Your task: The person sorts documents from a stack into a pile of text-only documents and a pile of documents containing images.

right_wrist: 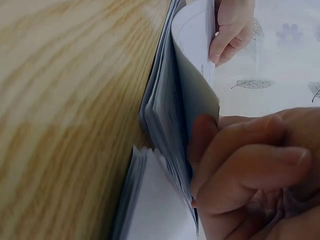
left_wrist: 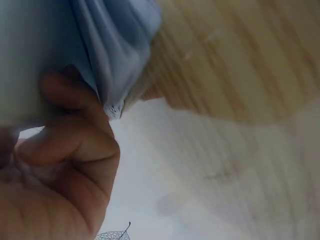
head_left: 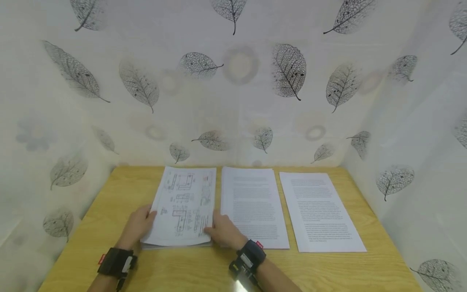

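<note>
A sheet of paper (head_left: 184,205) printed with technical drawings lies over the left paper stack (right_wrist: 159,107). My left hand (head_left: 138,225) pinches its left edge, thumb on top. At the lower right edge, my right hand (head_left: 225,232) grips the same sheet. The right wrist view shows the sheet (right_wrist: 197,87) bowed up from the stack along its near side, with right-hand fingers (right_wrist: 252,172) curled at its edge. In the left wrist view, the left hand (left_wrist: 75,160) is close up beside bent paper layers (left_wrist: 117,45).
Right beside the right hand lies a middle stack of text pages (head_left: 251,202). Farther right is another text page (head_left: 322,215). All rest on a wood-grain table (head_left: 175,269), with a leaf-print curtain (head_left: 240,101) behind and at both sides.
</note>
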{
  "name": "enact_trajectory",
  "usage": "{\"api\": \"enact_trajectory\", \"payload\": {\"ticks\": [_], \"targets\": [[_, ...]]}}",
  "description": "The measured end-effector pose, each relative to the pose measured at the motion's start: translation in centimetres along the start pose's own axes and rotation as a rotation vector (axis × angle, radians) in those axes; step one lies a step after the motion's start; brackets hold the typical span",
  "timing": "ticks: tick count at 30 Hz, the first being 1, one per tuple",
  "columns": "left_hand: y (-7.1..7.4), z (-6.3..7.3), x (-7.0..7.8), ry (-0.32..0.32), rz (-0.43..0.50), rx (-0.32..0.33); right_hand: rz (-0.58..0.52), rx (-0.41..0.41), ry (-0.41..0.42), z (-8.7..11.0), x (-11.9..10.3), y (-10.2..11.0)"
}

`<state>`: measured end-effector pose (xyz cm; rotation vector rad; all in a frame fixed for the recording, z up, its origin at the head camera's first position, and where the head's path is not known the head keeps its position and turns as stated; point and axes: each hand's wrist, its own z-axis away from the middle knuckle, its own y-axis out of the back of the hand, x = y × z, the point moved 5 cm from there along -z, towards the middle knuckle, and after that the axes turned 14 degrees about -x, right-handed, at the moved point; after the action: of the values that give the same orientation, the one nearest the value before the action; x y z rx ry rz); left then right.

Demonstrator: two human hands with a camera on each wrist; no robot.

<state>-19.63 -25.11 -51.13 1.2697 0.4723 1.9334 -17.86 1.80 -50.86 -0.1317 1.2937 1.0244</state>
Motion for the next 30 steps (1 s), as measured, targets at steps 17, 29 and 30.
{"api": "enact_trajectory", "payload": {"ticks": [17, 29, 30], "targets": [[0.7, 1.3, 1.3, 0.058, -0.23, 0.177, 0.062, 0.076, 0.009, 0.8, 0.8, 1.1], [-2.2, 0.6, 5.8, -0.072, -0.202, 0.117, 0.17, 0.224, -0.066, 3.2, 4.4, 5.0], [-2.5, 0.6, 6.2, -0.082, -0.194, 0.113, 0.184, 0.24, -0.065, 3.5, 4.8, 5.4]]}}
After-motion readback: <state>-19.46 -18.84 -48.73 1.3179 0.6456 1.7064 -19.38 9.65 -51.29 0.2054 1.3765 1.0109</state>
